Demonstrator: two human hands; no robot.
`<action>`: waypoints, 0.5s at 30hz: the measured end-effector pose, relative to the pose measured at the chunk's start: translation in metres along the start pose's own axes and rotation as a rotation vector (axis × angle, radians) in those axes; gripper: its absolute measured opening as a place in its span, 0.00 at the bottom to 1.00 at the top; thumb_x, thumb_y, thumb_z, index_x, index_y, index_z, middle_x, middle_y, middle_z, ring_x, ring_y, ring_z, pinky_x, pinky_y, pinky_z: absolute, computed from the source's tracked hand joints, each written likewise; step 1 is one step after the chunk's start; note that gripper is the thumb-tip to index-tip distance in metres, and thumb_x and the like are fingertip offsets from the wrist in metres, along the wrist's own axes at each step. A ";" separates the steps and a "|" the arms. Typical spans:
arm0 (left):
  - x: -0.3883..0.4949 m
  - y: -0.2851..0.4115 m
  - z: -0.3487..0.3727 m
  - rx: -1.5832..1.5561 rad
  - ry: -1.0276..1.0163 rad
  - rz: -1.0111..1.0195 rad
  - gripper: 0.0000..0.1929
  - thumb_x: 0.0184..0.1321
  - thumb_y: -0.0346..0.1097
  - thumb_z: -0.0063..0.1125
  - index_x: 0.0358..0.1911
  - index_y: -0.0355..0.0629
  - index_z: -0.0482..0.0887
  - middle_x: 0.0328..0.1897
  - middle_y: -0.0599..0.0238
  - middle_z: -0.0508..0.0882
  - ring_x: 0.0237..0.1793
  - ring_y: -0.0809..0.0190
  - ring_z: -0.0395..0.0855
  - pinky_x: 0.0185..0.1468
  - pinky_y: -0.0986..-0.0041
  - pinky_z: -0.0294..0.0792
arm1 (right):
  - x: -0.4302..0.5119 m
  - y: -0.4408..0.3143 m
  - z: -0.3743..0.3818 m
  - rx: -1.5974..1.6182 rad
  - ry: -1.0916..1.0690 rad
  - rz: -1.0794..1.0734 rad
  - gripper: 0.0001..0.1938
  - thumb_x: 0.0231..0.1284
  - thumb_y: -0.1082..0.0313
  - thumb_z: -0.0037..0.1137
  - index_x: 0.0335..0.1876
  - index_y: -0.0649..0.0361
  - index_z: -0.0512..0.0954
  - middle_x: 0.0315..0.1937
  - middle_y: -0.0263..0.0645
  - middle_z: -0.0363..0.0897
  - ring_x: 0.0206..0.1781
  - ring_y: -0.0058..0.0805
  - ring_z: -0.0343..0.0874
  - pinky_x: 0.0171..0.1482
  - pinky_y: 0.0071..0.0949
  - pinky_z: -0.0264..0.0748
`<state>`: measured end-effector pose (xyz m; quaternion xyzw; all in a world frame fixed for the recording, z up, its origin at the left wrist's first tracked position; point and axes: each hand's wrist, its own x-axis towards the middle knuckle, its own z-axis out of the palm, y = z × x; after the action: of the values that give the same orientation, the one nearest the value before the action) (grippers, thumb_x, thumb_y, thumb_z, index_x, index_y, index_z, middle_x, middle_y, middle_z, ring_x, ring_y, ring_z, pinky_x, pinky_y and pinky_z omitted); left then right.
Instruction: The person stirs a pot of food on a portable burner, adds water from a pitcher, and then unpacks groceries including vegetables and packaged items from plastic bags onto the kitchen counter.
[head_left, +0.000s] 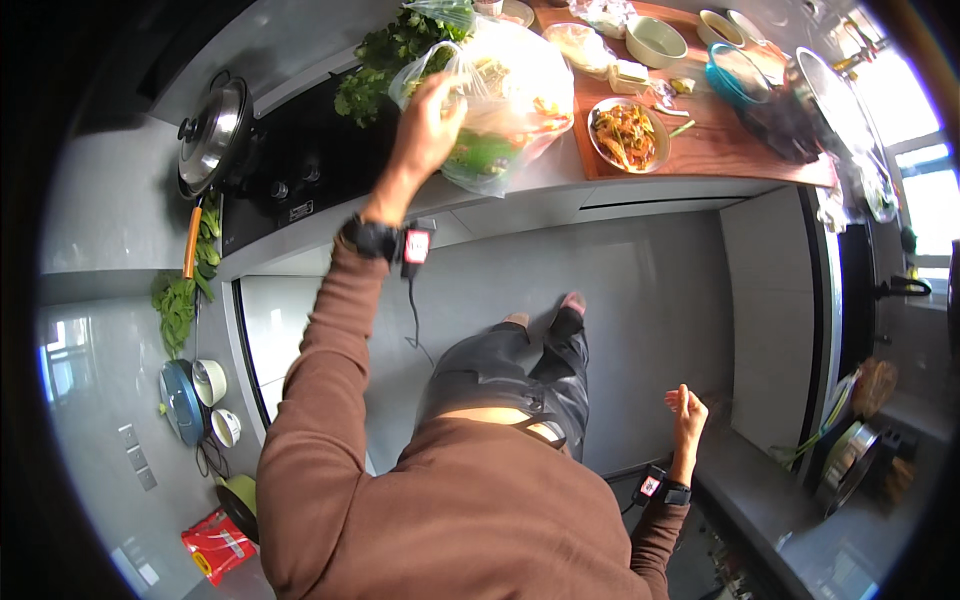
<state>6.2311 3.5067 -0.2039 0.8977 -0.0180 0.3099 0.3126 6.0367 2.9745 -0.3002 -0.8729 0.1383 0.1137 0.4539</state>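
My left hand (435, 124) is at the side of a bulging clear plastic bag (517, 82). Its curled fingers overlap the bag near the handle loop; whether they grip the film is unclear. Green and orange contents show through the plastic. Leafy green herbs (382, 56) lie against the bag's left side, over the black cooktop (330, 142). Away from the counter, low at my right side, my right hand (686, 420) hangs in the air with nothing in it, fingers loosely bent and thumb apart.
Right of the bag, a wooden board (705, 150) bears a plate of cooked food (628, 135), a pale green bowl (656, 41) and a blue-rimmed bowl (739, 75). A lidded pan (214, 139) stands at the cooktop's left end. Another counter (757, 487) runs along my right.
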 end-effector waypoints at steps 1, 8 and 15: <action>0.025 -0.014 0.002 0.201 0.001 0.153 0.17 0.54 0.28 0.54 0.49 0.43 0.75 0.53 0.58 0.75 0.52 0.59 0.73 0.57 0.70 0.65 | 0.015 -0.005 -0.001 0.028 -0.041 -0.018 0.17 0.63 0.59 0.47 0.26 0.65 0.78 0.19 0.33 0.76 0.23 0.17 0.72 0.28 0.17 0.69; 0.028 -0.030 -0.002 0.585 -0.555 0.096 0.13 0.53 0.42 0.54 0.40 0.46 0.78 0.31 0.65 0.79 0.46 0.59 0.74 0.69 0.55 0.40 | 0.175 -0.162 0.034 -0.058 -0.298 -0.472 0.12 0.63 0.65 0.44 0.35 0.67 0.76 0.26 0.41 0.78 0.30 0.25 0.75 0.36 0.21 0.70; -0.054 -0.033 -0.011 0.381 -0.556 -0.127 0.06 0.53 0.33 0.49 0.29 0.42 0.79 0.26 0.62 0.79 0.37 0.54 0.77 0.60 0.58 0.56 | 0.180 -0.352 0.138 0.051 -0.768 -1.001 0.10 0.56 0.72 0.50 0.43 0.62 0.74 0.36 0.44 0.77 0.36 0.34 0.78 0.41 0.27 0.72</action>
<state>6.1887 3.5307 -0.2459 0.9895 0.0118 0.0312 0.1409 6.3165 3.2567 -0.1683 -0.7177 -0.4571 0.1895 0.4900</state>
